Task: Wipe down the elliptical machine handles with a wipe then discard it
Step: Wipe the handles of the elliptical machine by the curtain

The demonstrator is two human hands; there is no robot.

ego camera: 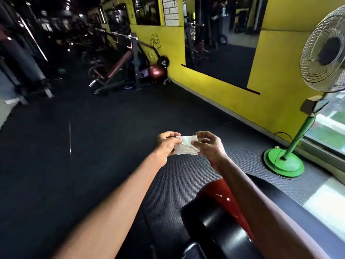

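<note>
a: where is the small white folded paper wipe point(186, 146)?

b: up between both hands, well to the left of the green pedestal fan point(283, 162). the left hand point(165, 146) pinches its left edge with thumb and curled fingers. the right hand point(210, 146) pinches the right edge the same way, so the wipe spans the gap between them.

a: what is it like?

b: thin, soft and creased, roughly rectangular, with layered folds sagging at its lower edge.

a: and around it?

b: black rubber floor matting point(93, 146) with a fine dotted texture spreads left of the fan. a glossy red and black rounded machine housing point(214, 221) sits below and left of the fan's round base, under the right forearm. a matt yellow wall point(214, 85) stands behind the fan, whose head is a round wire cage.
</note>
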